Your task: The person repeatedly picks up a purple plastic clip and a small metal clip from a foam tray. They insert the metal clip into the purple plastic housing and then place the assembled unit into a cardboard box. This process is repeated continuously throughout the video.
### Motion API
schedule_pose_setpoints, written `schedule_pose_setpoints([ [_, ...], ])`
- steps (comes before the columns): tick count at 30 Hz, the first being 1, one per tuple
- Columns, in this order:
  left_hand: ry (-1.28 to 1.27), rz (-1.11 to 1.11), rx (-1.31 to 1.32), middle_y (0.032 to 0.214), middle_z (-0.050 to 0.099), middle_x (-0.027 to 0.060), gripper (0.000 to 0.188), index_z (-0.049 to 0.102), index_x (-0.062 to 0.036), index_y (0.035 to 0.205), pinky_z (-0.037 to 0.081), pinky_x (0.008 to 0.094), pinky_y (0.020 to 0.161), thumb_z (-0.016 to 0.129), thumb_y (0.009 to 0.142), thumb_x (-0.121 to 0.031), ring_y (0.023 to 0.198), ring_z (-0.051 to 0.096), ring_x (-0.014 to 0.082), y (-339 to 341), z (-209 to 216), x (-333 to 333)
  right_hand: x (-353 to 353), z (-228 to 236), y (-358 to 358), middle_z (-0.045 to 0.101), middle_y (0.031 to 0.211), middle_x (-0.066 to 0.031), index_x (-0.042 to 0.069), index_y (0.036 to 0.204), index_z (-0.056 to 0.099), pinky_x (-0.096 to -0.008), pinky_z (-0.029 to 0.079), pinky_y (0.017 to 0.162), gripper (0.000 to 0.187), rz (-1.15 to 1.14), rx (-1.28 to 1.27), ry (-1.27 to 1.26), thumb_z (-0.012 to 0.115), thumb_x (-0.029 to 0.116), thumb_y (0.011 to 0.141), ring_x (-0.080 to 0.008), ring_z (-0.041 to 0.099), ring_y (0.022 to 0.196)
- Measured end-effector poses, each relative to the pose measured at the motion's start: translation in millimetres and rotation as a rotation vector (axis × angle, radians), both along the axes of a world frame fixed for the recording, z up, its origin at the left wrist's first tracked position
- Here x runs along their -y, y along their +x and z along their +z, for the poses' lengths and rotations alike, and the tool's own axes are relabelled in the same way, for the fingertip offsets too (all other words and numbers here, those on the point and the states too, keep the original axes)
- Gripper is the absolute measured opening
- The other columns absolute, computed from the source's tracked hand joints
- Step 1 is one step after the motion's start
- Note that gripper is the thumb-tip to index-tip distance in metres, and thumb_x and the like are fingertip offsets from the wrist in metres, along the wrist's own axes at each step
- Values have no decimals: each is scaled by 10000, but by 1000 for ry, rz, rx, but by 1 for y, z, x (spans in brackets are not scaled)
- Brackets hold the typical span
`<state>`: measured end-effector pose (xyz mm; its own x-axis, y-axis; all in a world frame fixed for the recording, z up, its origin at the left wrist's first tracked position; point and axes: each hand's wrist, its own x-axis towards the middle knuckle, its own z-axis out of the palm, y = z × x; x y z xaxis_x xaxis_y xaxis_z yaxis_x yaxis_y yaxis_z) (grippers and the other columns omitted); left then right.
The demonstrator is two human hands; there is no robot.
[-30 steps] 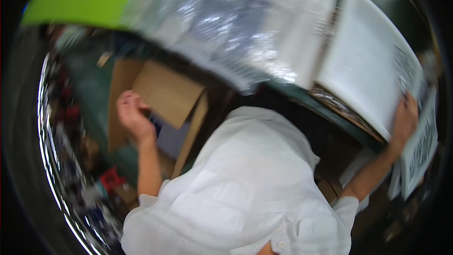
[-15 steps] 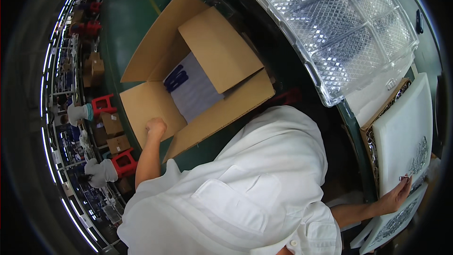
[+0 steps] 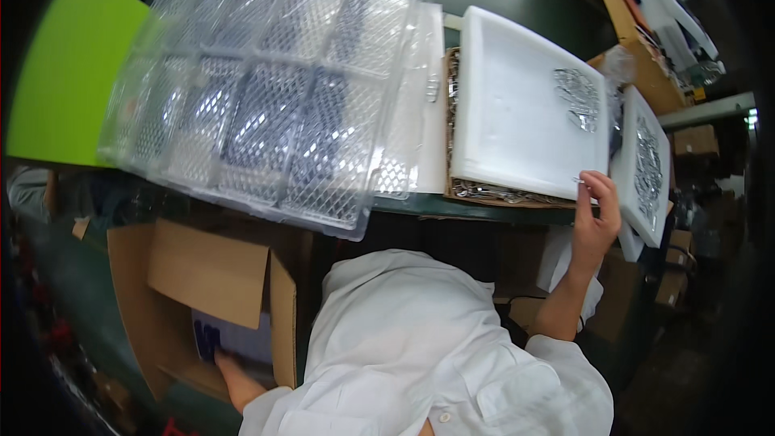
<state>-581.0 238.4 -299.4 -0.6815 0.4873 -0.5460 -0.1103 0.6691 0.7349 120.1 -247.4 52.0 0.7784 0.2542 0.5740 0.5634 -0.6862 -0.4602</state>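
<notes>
My left hand [image 3: 229, 365] reaches down into the open cardboard box [image 3: 133, 315] at the lower left. It is at the dark blue strips [image 3: 207, 341] that lie on a pale lining [image 3: 249, 341]; its fingertips are too dim to make out. Over the near right corner of the white foam tray [image 3: 517, 105], my right hand [image 3: 597, 214] is closed in a pinch. A small shiny metal piece [image 3: 578, 181] shows at its fingertips. Loose metal pieces [image 3: 578, 97] lie heaped at the tray's right side.
A clear plastic tray [image 3: 234, 56] with several compartments covers the left of the bench, beside a bright green panel [image 3: 69, 64]. Another white tray of metal pieces [image 3: 648, 165] leans at the right. Under the foam tray sits a shallow carton [image 3: 500, 194] of metal parts.
The view has swung from the box toward the bench. My left hand has gone from the box flap down inside to the blue strips. My right hand stays by the foam tray, pinching.
</notes>
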Motion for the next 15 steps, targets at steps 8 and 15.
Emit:
schedule_pose_setpoints([
  [8,211,68,-184,1035,704,204,454,673,47,1146,617,475,798,666,922,-348,933,704,356,-7,40,9,4,-6,-5,714,1036,-54,-21,1072,743,-258,521,825,150,-90,-233,362,725,-52,927,-135,654,895],
  [15,535,-87,-276,1033,705,224,498,662,82,1171,616,421,794,680,915,-346,922,720,334,11,112,37,9,-8,10,738,957,-72,-36,1132,735,-255,548,766,218,71,-601,903,763,2,920,-128,692,835],
])
